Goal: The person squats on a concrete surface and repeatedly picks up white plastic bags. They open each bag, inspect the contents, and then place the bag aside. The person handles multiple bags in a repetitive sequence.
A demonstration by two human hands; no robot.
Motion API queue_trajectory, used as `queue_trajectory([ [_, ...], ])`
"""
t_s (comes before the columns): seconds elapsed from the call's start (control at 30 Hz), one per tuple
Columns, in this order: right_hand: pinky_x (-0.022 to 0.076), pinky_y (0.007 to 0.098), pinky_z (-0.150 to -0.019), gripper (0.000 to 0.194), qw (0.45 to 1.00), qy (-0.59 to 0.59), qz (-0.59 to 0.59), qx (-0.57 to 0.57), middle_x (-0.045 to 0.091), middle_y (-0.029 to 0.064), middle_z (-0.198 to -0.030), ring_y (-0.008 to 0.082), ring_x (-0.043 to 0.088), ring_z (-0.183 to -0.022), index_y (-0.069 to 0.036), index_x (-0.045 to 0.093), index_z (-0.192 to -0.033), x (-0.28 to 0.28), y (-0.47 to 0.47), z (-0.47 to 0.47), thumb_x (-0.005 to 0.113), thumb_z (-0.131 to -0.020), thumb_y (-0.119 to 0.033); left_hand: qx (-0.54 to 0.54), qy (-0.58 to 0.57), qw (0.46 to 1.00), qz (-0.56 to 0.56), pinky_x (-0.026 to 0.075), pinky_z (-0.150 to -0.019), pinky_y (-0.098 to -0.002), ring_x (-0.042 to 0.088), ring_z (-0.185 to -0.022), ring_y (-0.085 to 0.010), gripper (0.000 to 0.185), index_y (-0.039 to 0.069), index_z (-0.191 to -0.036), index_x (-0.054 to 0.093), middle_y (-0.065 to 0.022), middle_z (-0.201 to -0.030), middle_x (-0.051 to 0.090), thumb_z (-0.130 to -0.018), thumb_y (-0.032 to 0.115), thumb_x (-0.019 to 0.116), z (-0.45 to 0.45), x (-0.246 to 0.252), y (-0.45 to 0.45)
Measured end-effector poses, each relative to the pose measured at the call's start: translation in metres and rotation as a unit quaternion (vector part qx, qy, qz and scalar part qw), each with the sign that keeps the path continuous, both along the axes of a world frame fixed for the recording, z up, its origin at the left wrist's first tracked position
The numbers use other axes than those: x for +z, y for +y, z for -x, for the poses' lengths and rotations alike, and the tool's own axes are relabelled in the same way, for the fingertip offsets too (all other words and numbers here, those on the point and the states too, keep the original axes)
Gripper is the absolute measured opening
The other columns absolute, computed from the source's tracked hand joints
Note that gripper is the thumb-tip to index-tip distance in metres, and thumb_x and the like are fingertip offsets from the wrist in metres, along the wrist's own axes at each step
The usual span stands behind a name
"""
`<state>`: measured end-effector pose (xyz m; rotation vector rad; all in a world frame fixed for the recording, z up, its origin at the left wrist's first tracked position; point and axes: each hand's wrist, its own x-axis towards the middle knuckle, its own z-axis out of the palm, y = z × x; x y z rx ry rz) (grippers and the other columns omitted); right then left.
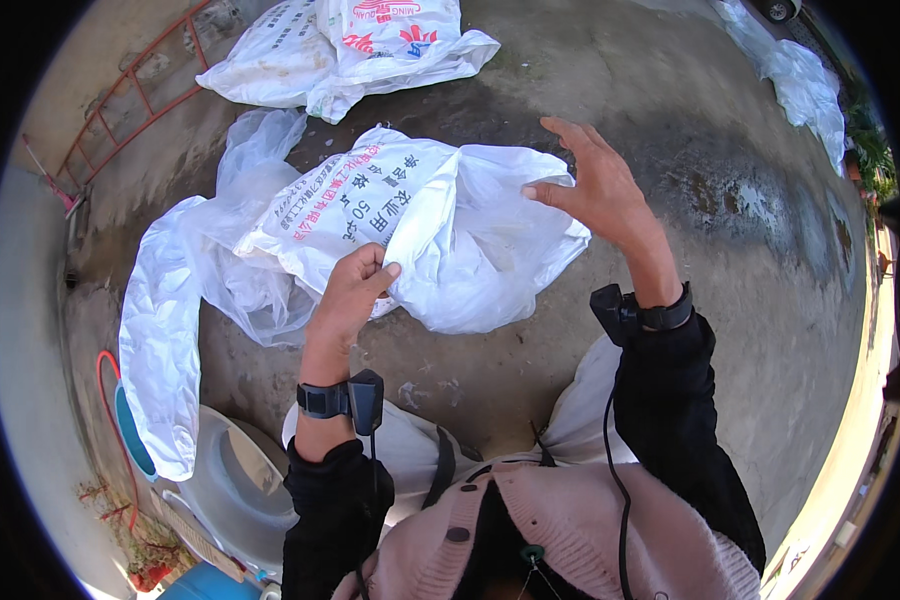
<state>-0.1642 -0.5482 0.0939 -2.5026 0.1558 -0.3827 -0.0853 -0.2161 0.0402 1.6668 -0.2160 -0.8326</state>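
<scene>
A white woven plastic sack with printed writing lies before me on the concrete ground. Its mouth faces right, and a clear plastic liner bulges from it. My left hand pinches the sack's near edge between thumb and fingers. My right hand is spread apart above the far right edge of the sack, thumb close to the rim; whether it touches cannot be told. Crumpled clear plastic film lies to the left, beside a long folded white sack.
More printed white sacks lie at the far side. A red metal ladder leans by the left wall. Near lower left are a large plastic tub, a blue container and a red hose. Clear plastic lies far right.
</scene>
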Motion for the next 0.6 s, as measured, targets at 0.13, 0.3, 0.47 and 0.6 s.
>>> queue_trajectory([
  [0.13, 0.0529, 0.0438, -0.087, 0.074, 0.989, 0.092, 0.116, 0.003, 0.062, 0.0235, -0.112, 0.0384, 0.063, -0.107, 0.002, 0.049, -0.128, 0.001, 0.050, -0.010, 0.084, -0.073, -0.031, -0.063, -0.007, 0.998, -0.019, 0.047, -0.070, -0.0258, 0.059, -0.077, -0.0107, 0.017, 0.000, -0.105, 0.062, -0.0039, -0.086, 0.065, -0.092, 0.010, 0.065, 0.007, 0.018, -0.016],
  [0.3, 0.0566, 0.0407, -0.070, 0.040, 0.980, 0.048, 0.154, 0.117, 0.064, 0.0216, -0.092, 0.0367, 0.068, -0.083, 0.004, 0.056, -0.109, -0.033, 0.091, -0.020, 0.075, -0.078, -0.010, -0.073, -0.264, 0.956, -0.108, 0.050, -0.082, -0.0373, 0.066, -0.088, -0.0315, 0.035, 0.001, -0.119, 0.063, -0.0191, -0.096, 0.068, -0.085, 0.009, 0.068, 0.014, 0.030, -0.065],
  [0.47, 0.0555, 0.0416, -0.070, 0.038, 0.997, -0.041, 0.056, 0.033, 0.064, 0.0187, -0.095, 0.0365, 0.067, -0.081, 0.002, 0.057, -0.111, -0.023, 0.063, 0.016, 0.074, -0.081, -0.016, -0.040, -0.327, 0.935, -0.133, 0.050, -0.087, -0.0425, 0.066, -0.100, -0.0386, 0.026, -0.002, -0.108, 0.067, -0.0244, -0.107, 0.068, -0.085, 0.008, 0.062, -0.002, 0.018, -0.074],
  [0.6, 0.0538, 0.0443, -0.070, 0.049, 0.995, 0.088, 0.039, 0.028, 0.063, 0.0224, -0.094, 0.0397, 0.066, -0.081, 0.008, 0.054, -0.113, -0.018, 0.082, 0.029, 0.075, -0.082, -0.023, -0.071, -0.369, 0.919, -0.120, 0.048, -0.086, -0.0449, 0.063, -0.097, -0.0428, 0.026, -0.004, -0.104, 0.067, -0.0260, -0.104, 0.068, -0.085, 0.010, 0.058, -0.004, 0.018, -0.078],
])
